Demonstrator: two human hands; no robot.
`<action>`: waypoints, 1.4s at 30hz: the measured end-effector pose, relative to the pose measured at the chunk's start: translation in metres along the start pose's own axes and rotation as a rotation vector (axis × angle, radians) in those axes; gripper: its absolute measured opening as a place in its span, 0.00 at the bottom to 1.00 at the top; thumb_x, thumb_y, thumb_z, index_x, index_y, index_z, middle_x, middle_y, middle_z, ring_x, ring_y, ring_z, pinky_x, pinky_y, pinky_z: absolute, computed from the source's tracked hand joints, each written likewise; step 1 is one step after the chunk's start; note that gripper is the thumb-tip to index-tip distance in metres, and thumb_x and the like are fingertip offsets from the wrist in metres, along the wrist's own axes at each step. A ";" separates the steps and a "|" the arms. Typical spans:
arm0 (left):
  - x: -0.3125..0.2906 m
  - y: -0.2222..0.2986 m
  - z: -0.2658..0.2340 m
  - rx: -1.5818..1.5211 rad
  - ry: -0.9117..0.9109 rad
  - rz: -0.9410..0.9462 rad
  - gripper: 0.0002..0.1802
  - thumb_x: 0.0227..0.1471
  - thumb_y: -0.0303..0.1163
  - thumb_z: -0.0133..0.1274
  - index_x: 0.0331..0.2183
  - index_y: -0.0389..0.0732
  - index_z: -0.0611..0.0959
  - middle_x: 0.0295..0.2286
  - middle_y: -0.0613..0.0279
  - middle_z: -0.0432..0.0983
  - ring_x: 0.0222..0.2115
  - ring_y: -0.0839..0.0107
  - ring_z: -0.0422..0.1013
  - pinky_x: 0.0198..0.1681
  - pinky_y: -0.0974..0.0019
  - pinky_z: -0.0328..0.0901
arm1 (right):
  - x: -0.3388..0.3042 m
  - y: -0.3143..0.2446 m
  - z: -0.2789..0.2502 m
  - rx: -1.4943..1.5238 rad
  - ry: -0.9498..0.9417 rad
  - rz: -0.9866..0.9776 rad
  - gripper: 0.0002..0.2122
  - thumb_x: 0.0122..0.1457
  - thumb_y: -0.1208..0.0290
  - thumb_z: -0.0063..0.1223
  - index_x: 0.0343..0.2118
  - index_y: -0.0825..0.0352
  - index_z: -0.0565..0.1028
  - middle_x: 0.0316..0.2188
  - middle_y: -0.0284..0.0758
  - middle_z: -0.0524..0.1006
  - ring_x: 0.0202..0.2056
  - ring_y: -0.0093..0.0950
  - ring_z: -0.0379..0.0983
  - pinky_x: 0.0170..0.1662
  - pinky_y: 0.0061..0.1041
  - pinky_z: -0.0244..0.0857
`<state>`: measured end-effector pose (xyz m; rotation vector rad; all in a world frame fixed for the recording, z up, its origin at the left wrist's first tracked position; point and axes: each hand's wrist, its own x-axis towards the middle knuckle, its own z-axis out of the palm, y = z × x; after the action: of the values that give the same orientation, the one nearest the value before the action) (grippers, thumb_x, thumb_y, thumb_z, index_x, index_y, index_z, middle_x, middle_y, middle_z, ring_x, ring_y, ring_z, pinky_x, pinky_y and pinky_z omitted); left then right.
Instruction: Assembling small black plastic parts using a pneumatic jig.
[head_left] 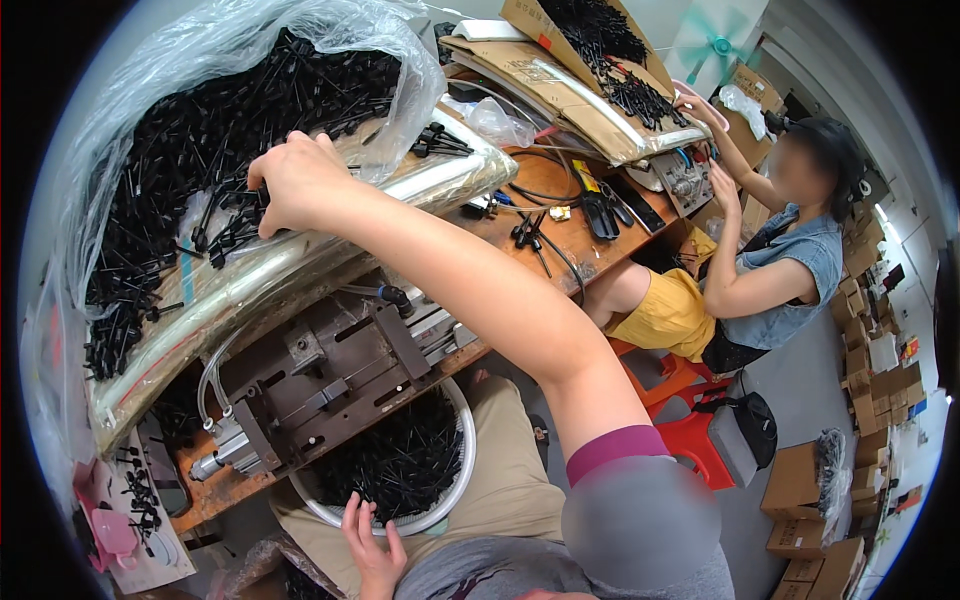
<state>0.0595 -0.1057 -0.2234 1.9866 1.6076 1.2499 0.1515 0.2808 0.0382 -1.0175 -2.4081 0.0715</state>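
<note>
My right hand reaches across to a big heap of small black plastic parts with thin stems. It hovers at the heap's near edge, thumb and forefinger apart, with nothing visible between them. Loose parts lie just beside its fingertips. My left hand is low in front of me, fingers spread and empty, at the near rim of a round white tub. More black parts fill the tub, which sits by my lap. Beyond it stands a dark metal fixture with a cylinder and air hoses.
Clear plastic sheeting surrounds the heap on its raised tray. On the wooden bench lie black-handled pliers, cables and several parts. A co-worker sits at the right before another parts pile. A red stool and cartons stand behind.
</note>
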 end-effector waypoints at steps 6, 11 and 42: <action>0.003 0.005 -0.001 -0.011 -0.013 -0.029 0.35 0.46 0.14 0.52 0.57 0.33 0.63 0.56 0.36 0.56 0.47 0.47 0.68 0.49 0.57 0.69 | 0.015 -0.003 0.010 -0.086 -0.121 0.059 0.26 0.31 0.55 0.75 0.38 0.58 0.82 0.35 0.34 0.81 0.46 0.33 0.72 0.48 0.33 0.62; 0.000 0.000 -0.002 -0.005 -0.020 -0.013 0.37 0.46 0.14 0.52 0.59 0.34 0.61 0.57 0.39 0.55 0.46 0.53 0.68 0.48 0.59 0.66 | 0.016 -0.010 0.003 -0.113 -0.109 0.043 0.24 0.32 0.54 0.74 0.35 0.59 0.83 0.34 0.33 0.82 0.45 0.32 0.73 0.48 0.32 0.62; 0.007 0.009 0.001 0.024 -0.032 0.013 0.37 0.47 0.15 0.51 0.59 0.33 0.61 0.58 0.40 0.54 0.49 0.51 0.65 0.52 0.56 0.63 | 0.022 -0.020 0.014 -0.051 -0.118 0.121 0.18 0.47 0.69 0.59 0.42 0.68 0.76 0.38 0.38 0.81 0.42 0.33 0.79 0.41 0.30 0.72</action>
<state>0.0663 -0.1023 -0.2152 2.0239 1.6041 1.2033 0.1187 0.2841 0.0403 -1.2132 -2.4629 0.1162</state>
